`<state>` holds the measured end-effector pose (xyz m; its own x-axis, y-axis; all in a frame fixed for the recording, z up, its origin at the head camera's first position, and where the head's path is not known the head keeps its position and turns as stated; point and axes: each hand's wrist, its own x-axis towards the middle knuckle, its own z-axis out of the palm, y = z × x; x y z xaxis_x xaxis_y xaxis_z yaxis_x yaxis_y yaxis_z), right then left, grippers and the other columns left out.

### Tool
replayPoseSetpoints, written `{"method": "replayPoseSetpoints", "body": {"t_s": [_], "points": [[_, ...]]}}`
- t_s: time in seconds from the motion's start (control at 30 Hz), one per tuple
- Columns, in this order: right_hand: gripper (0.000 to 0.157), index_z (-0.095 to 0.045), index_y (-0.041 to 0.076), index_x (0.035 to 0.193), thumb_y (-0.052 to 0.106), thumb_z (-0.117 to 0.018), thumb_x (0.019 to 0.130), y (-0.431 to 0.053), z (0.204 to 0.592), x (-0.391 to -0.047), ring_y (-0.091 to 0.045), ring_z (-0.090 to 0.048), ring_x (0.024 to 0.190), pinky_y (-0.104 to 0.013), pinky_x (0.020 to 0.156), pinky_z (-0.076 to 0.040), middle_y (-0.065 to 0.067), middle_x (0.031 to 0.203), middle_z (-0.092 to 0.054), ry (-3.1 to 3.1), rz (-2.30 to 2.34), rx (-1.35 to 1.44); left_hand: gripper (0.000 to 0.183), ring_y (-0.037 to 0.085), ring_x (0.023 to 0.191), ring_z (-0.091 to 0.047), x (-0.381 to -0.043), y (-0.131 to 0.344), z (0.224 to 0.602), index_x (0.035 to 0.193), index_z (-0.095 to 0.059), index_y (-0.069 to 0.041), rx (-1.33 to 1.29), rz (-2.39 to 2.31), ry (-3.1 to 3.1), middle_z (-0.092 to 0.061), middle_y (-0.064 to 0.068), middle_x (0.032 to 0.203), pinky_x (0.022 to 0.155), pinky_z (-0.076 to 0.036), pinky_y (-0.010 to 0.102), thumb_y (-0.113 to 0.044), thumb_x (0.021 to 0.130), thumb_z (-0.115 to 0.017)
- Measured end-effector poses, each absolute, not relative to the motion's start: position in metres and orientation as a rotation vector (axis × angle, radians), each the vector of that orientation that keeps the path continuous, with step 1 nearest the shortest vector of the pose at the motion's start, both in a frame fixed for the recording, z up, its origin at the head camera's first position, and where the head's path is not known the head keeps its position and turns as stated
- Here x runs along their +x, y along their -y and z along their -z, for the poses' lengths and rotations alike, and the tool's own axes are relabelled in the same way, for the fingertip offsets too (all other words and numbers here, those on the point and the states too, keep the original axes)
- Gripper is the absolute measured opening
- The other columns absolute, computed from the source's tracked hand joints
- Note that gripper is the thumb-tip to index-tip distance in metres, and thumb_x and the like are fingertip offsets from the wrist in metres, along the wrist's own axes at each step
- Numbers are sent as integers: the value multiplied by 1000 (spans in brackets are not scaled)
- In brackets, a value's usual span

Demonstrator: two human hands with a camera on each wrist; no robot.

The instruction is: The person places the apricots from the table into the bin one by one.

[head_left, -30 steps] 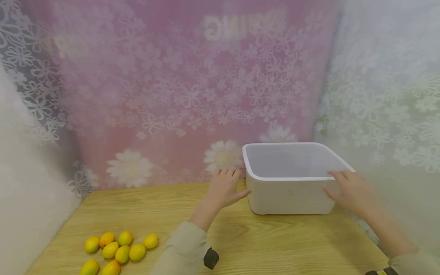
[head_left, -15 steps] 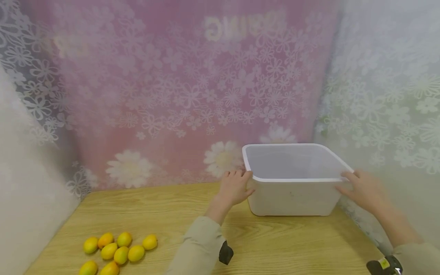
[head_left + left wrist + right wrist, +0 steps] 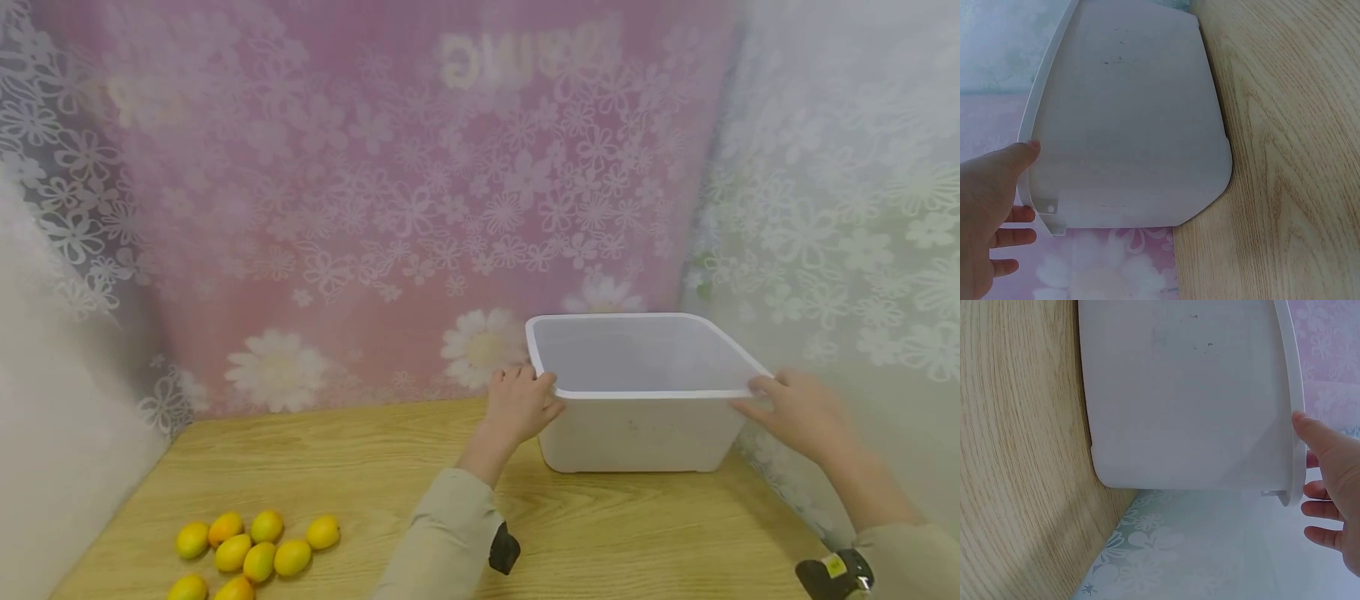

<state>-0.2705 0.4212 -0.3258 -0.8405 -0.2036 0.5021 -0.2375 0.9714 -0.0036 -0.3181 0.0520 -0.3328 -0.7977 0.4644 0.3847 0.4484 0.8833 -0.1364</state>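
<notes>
A white plastic storage bin with a thick rim stands upright at the right rear of the table. My left hand grips the rim at its near left corner; in the left wrist view the thumb lies on the front of the rim and the fingers curve round the side. At the near right corner my right hand holds the rim. Its thumb presses the rim's front in the right wrist view, with the fingers behind it. Several yellow mangoes lie at the table's front left.
The wood-grain table bears the bin and the fruit. A pink flowered curtain hangs behind it, and a pale flowered sheet hangs at the right, close to the bin. Black wrist cameras are strapped to both sleeves.
My left hand has moved right from beside the bin onto its near left corner. The right hand has shifted right along the rim to the near right corner. The bin stays about where it was.
</notes>
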Motion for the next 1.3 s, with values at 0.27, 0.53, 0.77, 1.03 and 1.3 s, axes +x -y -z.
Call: {"method": "replayPoseSetpoints", "body": {"t_s": [0.27,0.53,0.77,1.03,1.3], "points": [[47,-63,-5,101,38,-69,81,-420,325,-271,-29,-52,66,-38,49,-40,-18,79,-55,2653,-106,264,52,20,103,-53,-319,-55,332,125,-52,-31,-639,-113,2668,-57,0,110,82,-41,38,-65,86,-43],[47,-64,0,99,43,-67,81,-412,321,-267,-28,-52,66,-33,46,-37,-18,81,-56,2676,-108,267,52,20,99,-54,-314,-48,332,115,-55,-29,-589,-146,2636,-58,1,105,79,-40,38,-68,83,-44],[52,-62,-2,104,45,-64,83,-398,320,-262,-30,-53,66,-35,45,-38,-20,82,-55,2705,-110,243,53,20,96,-54,-310,-39,332,116,-56,-29,-563,-108,2652,-59,1,105,80,-40,39,-68,83,-45],[53,-62,-2,104,47,-64,83,-384,324,-260,-32,-53,65,-39,45,-40,-22,80,-55,2669,-113,234,55,21,95,-54,-304,-26,336,118,-57,-28,-537,-77,2657,-59,1,103,82,-39,41,-68,83,-45],[51,-63,0,100,47,-65,82,-366,323,-255,-24,-48,58,-31,41,-33,-16,75,-54,2678,-140,245,53,22,94,-54,-295,-10,337,110,-60,-26,-518,-43,2582,-60,3,98,79,-40,41,-68,80,-50]]}}
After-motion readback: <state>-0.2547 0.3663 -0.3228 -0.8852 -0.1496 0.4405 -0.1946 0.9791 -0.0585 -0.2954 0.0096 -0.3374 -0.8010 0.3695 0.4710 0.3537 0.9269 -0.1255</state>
